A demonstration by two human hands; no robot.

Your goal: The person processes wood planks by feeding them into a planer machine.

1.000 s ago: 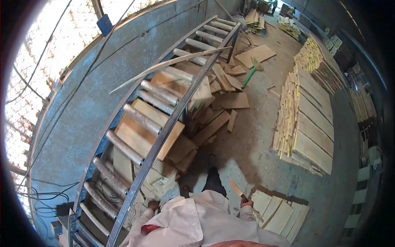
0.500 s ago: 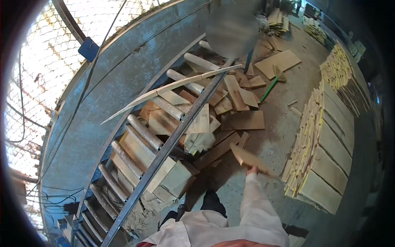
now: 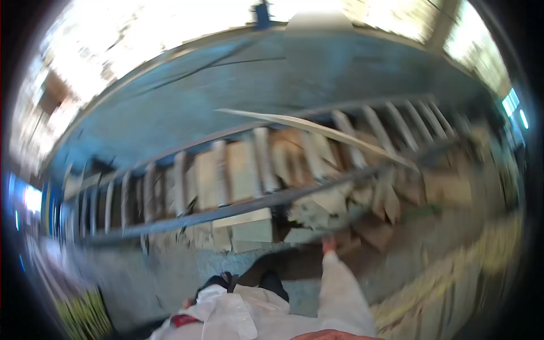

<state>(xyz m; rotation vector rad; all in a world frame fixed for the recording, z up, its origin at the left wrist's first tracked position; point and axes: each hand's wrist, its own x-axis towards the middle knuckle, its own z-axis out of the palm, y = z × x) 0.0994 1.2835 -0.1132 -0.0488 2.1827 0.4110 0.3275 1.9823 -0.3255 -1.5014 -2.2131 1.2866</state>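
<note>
Board point(image 3: 305, 235) just beside the right hand point(image 3: 328, 245), to its left

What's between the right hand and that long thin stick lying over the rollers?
In the head view, going from the right hand to the long stick, there are blurry wood pieces, the metal rail, then rollers.

Wall point(image 3: 170, 116): painted blue, mottled, crossed by a dark line. Window openings point(image 3: 147, 25): set above the wall, washed out by strong light, divided at right by a broad post point(image 3: 445, 24). Box point(image 3: 262, 16): blue, placed at the window edge. Roller conveyor point(image 3: 263, 161): set lengthwise before the wall. Floor point(image 3: 133, 283): grey, partly darkened by shadow. Bright strip point(image 3: 523, 119): seen far right.
</note>
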